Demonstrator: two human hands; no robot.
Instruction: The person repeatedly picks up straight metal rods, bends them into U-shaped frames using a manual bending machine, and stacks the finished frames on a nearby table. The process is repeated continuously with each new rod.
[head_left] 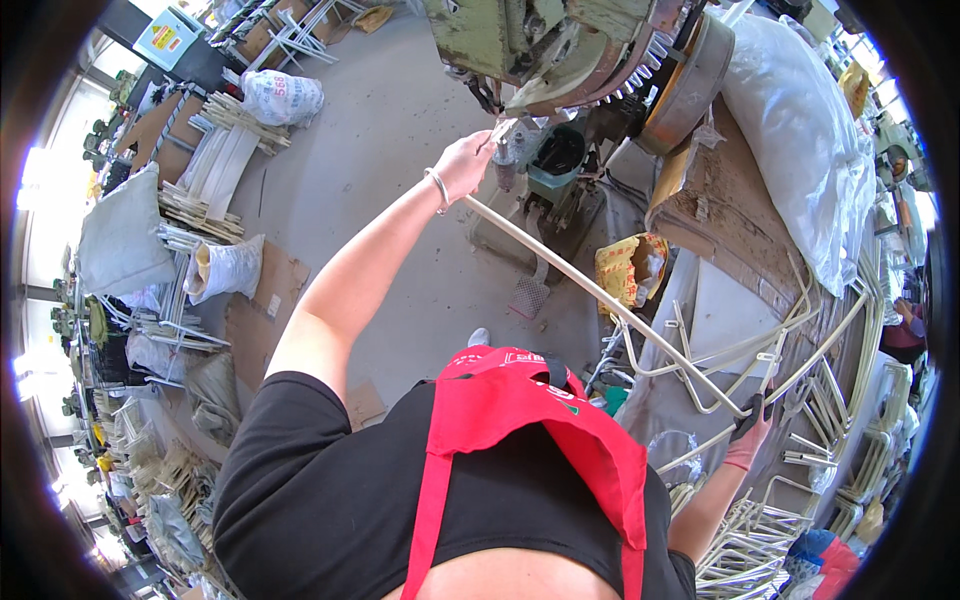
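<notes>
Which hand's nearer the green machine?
Left. The left hand is close by the machine's lower edge; the right hand is well away, toward the picture's lower right.

The long tube (600, 293) looks like smooth metal with a slight gloss. The machine (490, 40) seems to be of painted metal, rough and worn. The apron (540, 430) and the shirt (330, 480) are of matt cloth. The large bag (795, 140) is of shiny, wrinkled plastic; the flat cardboard (250, 335) looks dull.
</notes>
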